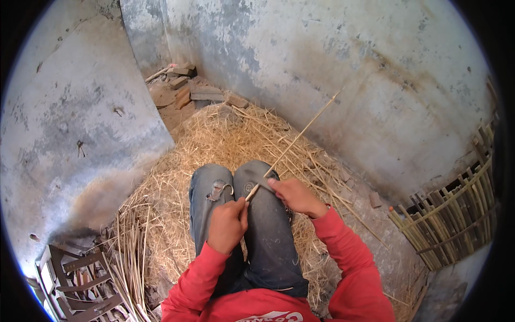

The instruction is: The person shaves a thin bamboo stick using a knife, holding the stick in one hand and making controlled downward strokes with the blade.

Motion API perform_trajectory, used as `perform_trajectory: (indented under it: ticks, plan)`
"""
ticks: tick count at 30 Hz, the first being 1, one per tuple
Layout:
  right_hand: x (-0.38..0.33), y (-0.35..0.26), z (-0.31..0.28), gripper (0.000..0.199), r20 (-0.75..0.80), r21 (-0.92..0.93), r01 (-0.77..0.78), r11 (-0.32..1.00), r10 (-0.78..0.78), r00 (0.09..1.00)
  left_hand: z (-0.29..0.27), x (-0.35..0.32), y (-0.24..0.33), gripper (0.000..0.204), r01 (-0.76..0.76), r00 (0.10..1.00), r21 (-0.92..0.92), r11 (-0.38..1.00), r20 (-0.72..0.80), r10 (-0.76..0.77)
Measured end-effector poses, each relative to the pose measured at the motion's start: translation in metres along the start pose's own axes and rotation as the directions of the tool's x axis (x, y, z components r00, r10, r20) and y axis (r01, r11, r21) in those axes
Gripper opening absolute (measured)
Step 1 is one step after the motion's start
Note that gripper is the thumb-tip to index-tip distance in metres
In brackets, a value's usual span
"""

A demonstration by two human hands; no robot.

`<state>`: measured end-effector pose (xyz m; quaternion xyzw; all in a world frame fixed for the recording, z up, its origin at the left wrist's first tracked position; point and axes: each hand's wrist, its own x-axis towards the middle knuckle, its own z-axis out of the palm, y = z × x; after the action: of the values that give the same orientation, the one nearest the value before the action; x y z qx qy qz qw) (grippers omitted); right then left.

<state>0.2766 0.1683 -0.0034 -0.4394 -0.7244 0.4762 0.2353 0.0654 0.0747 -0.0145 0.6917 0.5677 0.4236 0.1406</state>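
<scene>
A long thin pale stick point(300, 134), likely cane or bamboo, slants over my knees, its far tip up and to the right in front of the wall. My left hand point(227, 224) is closed around its near end above my left thigh. Just beyond, my right hand point(296, 196) is closed on a small flat grey piece point(265, 184) pressed against the stick over my right knee. Whether this piece is a blade or folded sheet I cannot make out. The thumb lies on top of it, and the other fingers are mostly hidden.
Straw-like shavings point(214, 131) cover the floor around my legs. Split sticks point(131, 247) lie at left beside a dark metal frame point(86, 279); more lie along the right wall. Bricks point(206, 94) are piled in the far corner. A slatted wooden fence-like panel point(456, 214) leans at right.
</scene>
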Motion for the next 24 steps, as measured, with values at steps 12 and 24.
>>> perform_trajectory:
  ticks: [12, 24]
  plan:
    - [0.054, 0.057, -0.099, 0.057, -0.73, -0.301, -0.01, 0.953, -0.224, 0.645, -0.06, -0.073, -0.027, 0.02, -0.075, 0.997, 0.259, 0.963, 0.049, 0.065]
    - [0.045, 0.031, -0.026, 0.058, -0.544, -0.242, 0.042, 0.969, -0.171, 0.821, -0.07, -0.08, -0.027, 0.02, -0.076, 0.994, 0.308, 0.948, 0.098, 0.048]
